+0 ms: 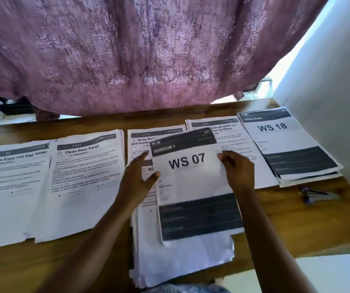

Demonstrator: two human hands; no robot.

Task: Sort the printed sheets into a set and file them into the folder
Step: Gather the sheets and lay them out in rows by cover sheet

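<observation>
paper sorting on a brown wooden worktop point(296, 225). white printed ws 07 sheet point(191, 180), headed "bedroom 3" with a dark band across its lower part, is held up over the middle pile, slightly tilted. left hand point(138, 182) grips its left edge: thumb on the face of the sheet, fingers stretched along and behind the edge. right hand point(237, 170) pinches the right edge near the top, fingers curled. hands are apart, one on each side of the sheet.

under it, a thick loose pile of white sheets point(182, 261) reaches the near edge of the worktop; its top page reads "shoe rack and insole", partly covered. far left, white stack titled "place eggs into egg holder" point(15, 182); just beside it and overlapping its right edge, white stack titled "clean door panel" point(85, 182). right of the middle pile, white stack with "small items" in the title point(239, 144), mostly hidden behind the held sheet and right hand. far right, white stack headed "living room ws 18" point(275, 134), near a white wall point(328, 70).

small dark object point(318, 195) lies on the worktop below the ws 18 stack, too blurred to name. pink patterned cloth point(148, 49) hangs across the back, above the far edge of the worktop.
</observation>
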